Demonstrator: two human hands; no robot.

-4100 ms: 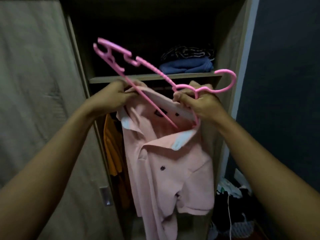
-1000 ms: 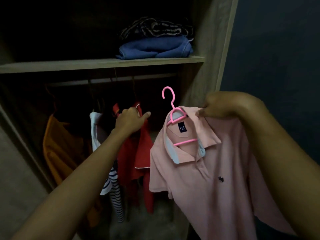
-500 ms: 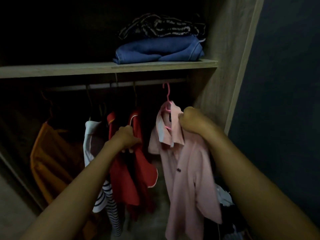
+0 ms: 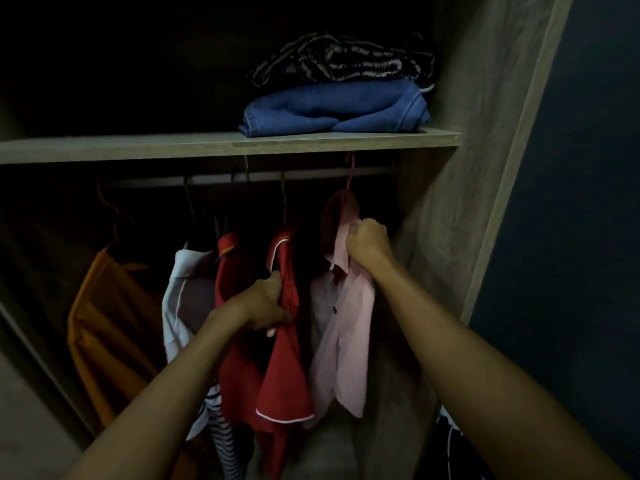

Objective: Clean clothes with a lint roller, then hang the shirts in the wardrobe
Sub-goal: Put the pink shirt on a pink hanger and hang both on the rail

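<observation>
Evidently my left hand (image 4: pixel 268 303) grips the red shirt (image 4: pixel 284 362) aside for room, while my right hand (image 4: pixel 367 242) clutches the pink shirt (image 4: pixel 346 341), steadying it under the rail (image 4: pixel 311 174).

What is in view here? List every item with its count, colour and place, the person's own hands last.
pink shirt: one, pale pink, on a pink hanger at the rail's right end
red shirt: one, red with white trim, left of the pink shirt
white shirt: one, white, left of the red
orange garment: one, orange, far left
folded jeans: one, blue, on the shelf
striped clothes: dark pile, count unclear, on the jeans
left hand: grips the red shirt
right hand: grips the pink shirt's collar
</observation>
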